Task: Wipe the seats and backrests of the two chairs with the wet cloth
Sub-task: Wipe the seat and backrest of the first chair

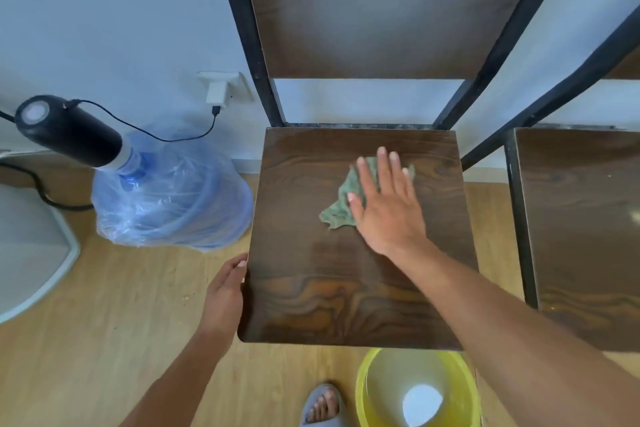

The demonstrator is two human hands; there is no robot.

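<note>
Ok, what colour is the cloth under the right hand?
Green: the cloth lies flat on the dark wood seat, seen in the head view.

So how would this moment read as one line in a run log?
right hand: flat on green cloth | left hand: holds chair seat edge | backrest: untouched

Bare forearms; grey slide sandal (323, 407) on foot.

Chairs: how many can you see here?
2. One chair stands in the middle, its seat under the right hand and cloth. A second chair stands beside it, cut off by the right edge.
</note>
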